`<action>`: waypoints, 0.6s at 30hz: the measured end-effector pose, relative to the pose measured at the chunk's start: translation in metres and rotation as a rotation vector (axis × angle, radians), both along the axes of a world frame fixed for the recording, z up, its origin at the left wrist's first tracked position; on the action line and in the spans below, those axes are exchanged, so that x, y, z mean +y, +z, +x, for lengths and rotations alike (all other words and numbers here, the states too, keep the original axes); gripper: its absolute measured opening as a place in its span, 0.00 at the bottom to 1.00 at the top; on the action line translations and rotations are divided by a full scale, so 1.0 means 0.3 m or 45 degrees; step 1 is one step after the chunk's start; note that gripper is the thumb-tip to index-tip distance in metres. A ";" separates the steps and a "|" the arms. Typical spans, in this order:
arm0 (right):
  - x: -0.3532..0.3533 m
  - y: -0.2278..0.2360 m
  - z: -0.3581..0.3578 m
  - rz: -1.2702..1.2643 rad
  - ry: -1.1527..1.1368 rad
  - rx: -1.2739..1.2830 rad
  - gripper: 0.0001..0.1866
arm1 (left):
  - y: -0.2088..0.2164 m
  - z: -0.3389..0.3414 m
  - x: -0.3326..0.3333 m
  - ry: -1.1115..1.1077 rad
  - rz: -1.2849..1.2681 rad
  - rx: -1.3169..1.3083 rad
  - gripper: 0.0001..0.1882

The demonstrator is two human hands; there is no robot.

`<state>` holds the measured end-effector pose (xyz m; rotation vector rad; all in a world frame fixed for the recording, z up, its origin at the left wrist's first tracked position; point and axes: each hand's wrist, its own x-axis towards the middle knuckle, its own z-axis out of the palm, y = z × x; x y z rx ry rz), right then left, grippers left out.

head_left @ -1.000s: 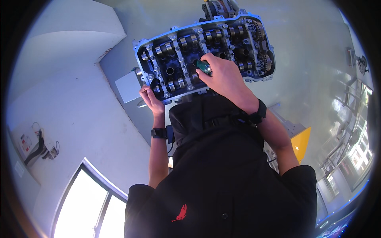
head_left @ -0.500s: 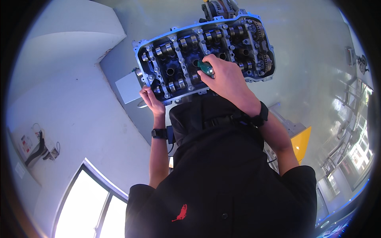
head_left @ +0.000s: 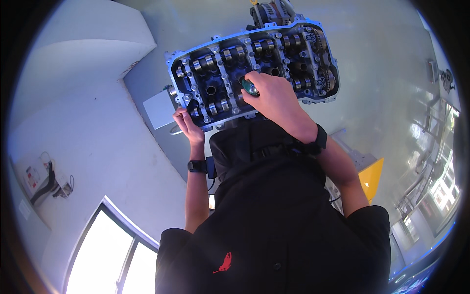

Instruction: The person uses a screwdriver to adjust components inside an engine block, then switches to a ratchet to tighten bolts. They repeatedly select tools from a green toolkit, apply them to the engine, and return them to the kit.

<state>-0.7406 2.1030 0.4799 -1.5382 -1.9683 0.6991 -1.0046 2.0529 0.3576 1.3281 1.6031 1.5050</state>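
An open engine cylinder head [head_left: 226, 81] lies in front of me, with rows of shiny cam lobes and bolted caps inside its raised rim. My right hand [head_left: 276, 100] is over its middle, near side, with the thumb and fingers closed around a green-handled tool [head_left: 250, 87]. That handle shows almost end-on, and its lower end is hidden below the hand. At the near left corner, my left hand [head_left: 190, 128] has its fingers curled over the rim. The chain sprockets [head_left: 329, 78] sit inside the right end.
An alternator [head_left: 271, 13] stands out behind the engine's far side. Left of it is a pale grey panel [head_left: 159, 109]. A yellow panel [head_left: 370, 179] shows beside my right forearm. The white wall [head_left: 93, 127] and a bright window [head_left: 100, 250] lie to the left.
My right hand has shifted slightly left, and the green handle has turned a little in its grip. The left hand stays at the same corner.
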 end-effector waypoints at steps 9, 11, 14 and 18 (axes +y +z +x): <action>0.015 -0.021 0.001 -0.054 -0.004 0.034 0.14 | -0.006 -0.003 0.006 -0.005 0.006 -0.018 0.07; 0.030 -0.001 0.006 -0.172 -0.024 0.002 0.15 | -0.008 -0.005 0.000 0.000 -0.006 -0.023 0.06; 0.065 0.034 0.012 -0.318 -0.016 -0.142 0.16 | -0.008 -0.004 -0.010 -0.022 -0.006 -0.053 0.06; 0.132 0.007 -0.001 -0.405 0.115 -0.043 0.16 | -0.004 0.012 -0.005 -0.022 0.020 0.007 0.07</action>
